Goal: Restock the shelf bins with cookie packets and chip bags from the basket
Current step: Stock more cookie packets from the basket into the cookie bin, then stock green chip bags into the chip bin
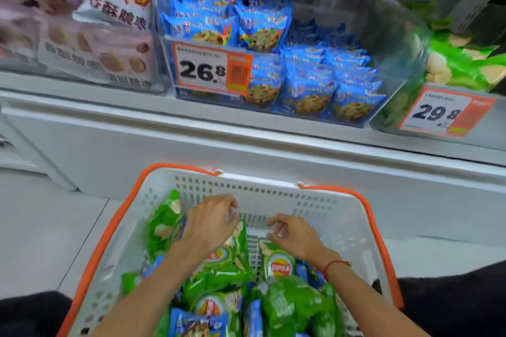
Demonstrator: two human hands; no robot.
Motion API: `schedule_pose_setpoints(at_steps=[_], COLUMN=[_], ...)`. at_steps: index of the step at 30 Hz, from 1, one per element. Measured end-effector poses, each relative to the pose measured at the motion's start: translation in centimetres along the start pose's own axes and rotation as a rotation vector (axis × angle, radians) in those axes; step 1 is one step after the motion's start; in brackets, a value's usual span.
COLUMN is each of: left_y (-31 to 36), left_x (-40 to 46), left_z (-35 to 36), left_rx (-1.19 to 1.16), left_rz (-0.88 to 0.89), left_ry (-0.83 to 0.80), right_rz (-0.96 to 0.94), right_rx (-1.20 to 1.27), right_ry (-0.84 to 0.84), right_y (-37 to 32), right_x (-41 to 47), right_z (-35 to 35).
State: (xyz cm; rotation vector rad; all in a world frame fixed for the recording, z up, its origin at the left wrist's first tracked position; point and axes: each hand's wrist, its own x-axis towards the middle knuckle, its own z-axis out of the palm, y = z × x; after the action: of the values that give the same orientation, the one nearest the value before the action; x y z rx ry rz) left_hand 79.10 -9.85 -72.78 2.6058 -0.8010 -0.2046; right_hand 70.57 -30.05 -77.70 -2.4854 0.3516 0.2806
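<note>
A white basket (315,194) with orange handles sits on the floor in front of me. It holds several green chip bags (298,306) and blue cookie packets (197,323). My left hand (210,221) hovers over the chip bags at the basket's far left, fingers curled, holding nothing that I can see. Just to its right, my right hand (295,235) hangs with loosely curled fingers above another chip bag (278,262). On the shelf above, a clear bin (394,52) holds blue cookie packets (309,90). Further right, another bin (394,107) holds green chip bags (465,63).
Price tags 26.8 (204,68) and 29.8 (438,112) hang on the bin fronts. Pink and white snack bags (82,35) fill the shelf's left part. A white shelf ledge (246,139) juts out between basket and bins. My dark-clad knees flank the basket.
</note>
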Motion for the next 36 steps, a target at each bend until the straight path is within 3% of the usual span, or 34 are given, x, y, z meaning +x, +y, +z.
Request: schedule_pose_setpoints(at_steps=[3,6,10,12,14,18,20,22,26,30,33,36], left_y=[-1.5,-2.5,-3.3,-3.6,-3.7,-3.2,-2.9,-2.5,-1.6,0.3,2.3,4.0], left_x=[-1.0,-1.6,-0.9,-0.6,-0.6,-0.9,-0.9,-0.7,-0.3,0.9,1.9,2.1], left_z=[3.1,5.0,5.0,5.1,5.2,5.3,5.1,4.5,2.7,0.0,-2.3,-4.9], left_rx=[0.181,0.128,0.016,-0.084,-0.12,0.059,0.092,0.09,-0.194,-0.423,-0.645,-0.702], left_rz=[-0.071,-0.154,-0.153,-0.181,-0.205,-0.117,-0.048,-0.009,-0.121,-0.233,-0.347,-0.327], left_ry=[-0.48,-0.916,-1.097,-1.041,-0.944,-0.787,-0.779,-0.812,-0.766,-0.619,-0.466,-0.174], right_rz=[0.072,0.136,0.182,0.168,0.151,0.265,0.275,0.273,0.287,0.486,0.341,0.154], right_rx=[-0.17,-0.202,-0.237,-0.243,-0.282,-0.462,-0.531,-0.435,-0.01,0.984,1.448,1.639], right_ry=[-0.194,-0.368,-0.497,-0.556,-0.723,-1.079,-1.073,-1.039,-0.811,-0.495,-0.442,-0.458], right_y=[2.9,3.9,2.8,1.4,-0.3,-2.0,-1.9,-2.0,-2.1,-1.8,-3.1,-5.5], right_x=[-0.1,-0.5,-0.4,-0.2,-0.2,-0.1,-0.8,-1.5,-2.0,-2.8,-3.3,-4.2], right_z=[2.4,4.3,5.3,4.7,3.5,2.4,2.8,2.8,-1.2,-5.6,-7.4,-9.2])
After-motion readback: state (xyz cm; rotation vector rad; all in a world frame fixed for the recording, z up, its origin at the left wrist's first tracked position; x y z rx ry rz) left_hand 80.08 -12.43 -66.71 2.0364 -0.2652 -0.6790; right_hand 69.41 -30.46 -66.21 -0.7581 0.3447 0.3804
